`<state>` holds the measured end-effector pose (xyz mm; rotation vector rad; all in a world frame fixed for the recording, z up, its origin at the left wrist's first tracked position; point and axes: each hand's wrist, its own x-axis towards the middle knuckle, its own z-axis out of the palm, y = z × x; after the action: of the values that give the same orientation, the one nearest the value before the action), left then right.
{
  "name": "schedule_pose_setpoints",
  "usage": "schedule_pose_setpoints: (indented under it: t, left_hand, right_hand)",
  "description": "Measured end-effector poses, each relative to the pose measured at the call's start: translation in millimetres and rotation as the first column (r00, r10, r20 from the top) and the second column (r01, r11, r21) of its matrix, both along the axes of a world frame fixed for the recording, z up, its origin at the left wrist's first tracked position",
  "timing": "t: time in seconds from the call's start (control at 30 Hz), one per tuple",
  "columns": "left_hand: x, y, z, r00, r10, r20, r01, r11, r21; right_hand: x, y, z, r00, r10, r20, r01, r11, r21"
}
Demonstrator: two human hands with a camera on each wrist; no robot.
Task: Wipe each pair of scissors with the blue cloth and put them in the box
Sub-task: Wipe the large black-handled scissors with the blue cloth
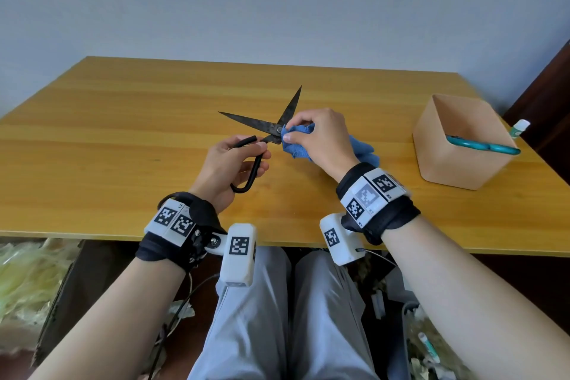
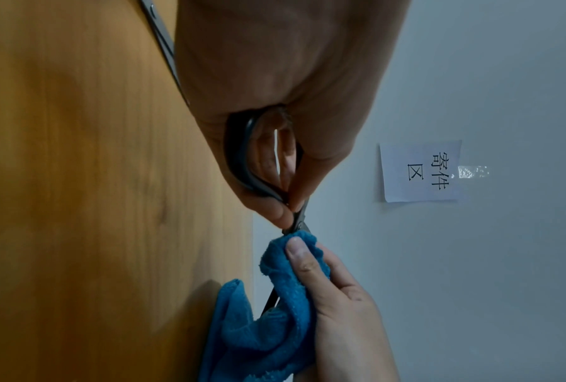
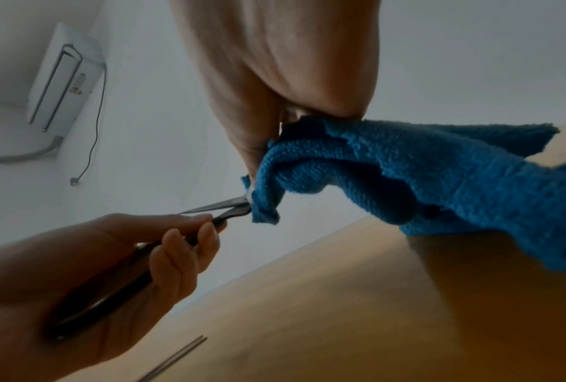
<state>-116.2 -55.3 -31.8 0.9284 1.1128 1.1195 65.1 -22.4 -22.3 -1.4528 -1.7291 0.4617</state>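
Black iron scissors [image 1: 271, 128] hang above the wooden table [image 1: 123, 133] with their blades spread wide. My left hand [image 1: 229, 163] grips their looped black handles [image 2: 242, 160]. My right hand [image 1: 317, 139] pinches the blue cloth [image 1: 296, 145] against the scissors at the pivot, at the base of the right blade. The rest of the cloth [image 3: 438, 175] trails down to the table behind my right hand. At the right stands the tan box [image 1: 462, 160] with teal-handled scissors [image 1: 484, 145] lying in it.
A small white bottle with a green label [image 1: 519, 128] stands behind the box at the table's right edge. A paper note [image 2: 420, 172] is taped to the grey wall. Another metal piece [image 3: 173, 359] lies on the table near my left hand.
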Motion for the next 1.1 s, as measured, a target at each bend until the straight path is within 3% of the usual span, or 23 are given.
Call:
schedule_pose_setpoints:
  t: [0.17, 0.3, 0.43, 0.57, 0.7, 0.8, 0.93, 1.03, 1.1]
  left_hand:
    - [2.5, 0.9, 3.4, 0.999, 0.016, -0.033, -0.016, 1.000, 0.019]
    - [2.9, -0.5, 2.2, 0.998, 0.028, -0.050, -0.028, 0.999, 0.017]
    - [5.5, -1.3, 4.1, 0.999, 0.015, -0.050, -0.014, 1.000, 0.013]
    - [6.5, -1.9, 3.9, 0.998, 0.019, -0.053, -0.019, 1.000, 0.008]
    - [8.2, -1.4, 4.5, 0.999, 0.032, -0.040, -0.032, 0.999, -0.001]
    - [6.3, -1.8, 3.8, 0.998, 0.026, -0.059, -0.026, 1.000, -0.005]
    - [6.2, -1.9, 4.5, 0.998, 0.018, -0.061, -0.018, 1.000, 0.000]
    - [5.7, -1.8, 5.0, 0.997, 0.019, -0.079, -0.018, 1.000, 0.007]
    - [6.4, -2.2, 5.5, 0.997, 0.019, -0.071, -0.019, 1.000, 0.004]
  right_hand:
    - [0.5, 1.9, 2.2, 0.992, -0.096, -0.079, 0.099, 0.994, 0.036]
    - [1.3, -1.7, 4.5, 1.000, -0.001, 0.010, 0.001, 1.000, -0.031]
    - [4.0, 0.2, 1.8, 0.994, -0.096, -0.043, 0.097, 0.995, 0.030]
    - [3.2, -1.9, 2.4, 0.999, -0.023, 0.038, 0.025, 0.999, -0.045]
    - [4.3, 0.4, 0.0, 0.996, -0.092, -0.013, 0.092, 0.996, 0.005]
    - [2.4, -0.8, -1.3, 0.999, -0.029, 0.043, 0.031, 0.998, -0.051]
    - [3.6, 0.9, -1.5, 0.994, -0.107, 0.006, 0.107, 0.994, 0.010]
    - [2.3, -1.4, 0.5, 0.998, -0.033, 0.056, 0.036, 0.998, -0.045]
    - [1.9, -1.7, 1.1, 0.997, -0.063, 0.049, 0.064, 0.998, -0.025]
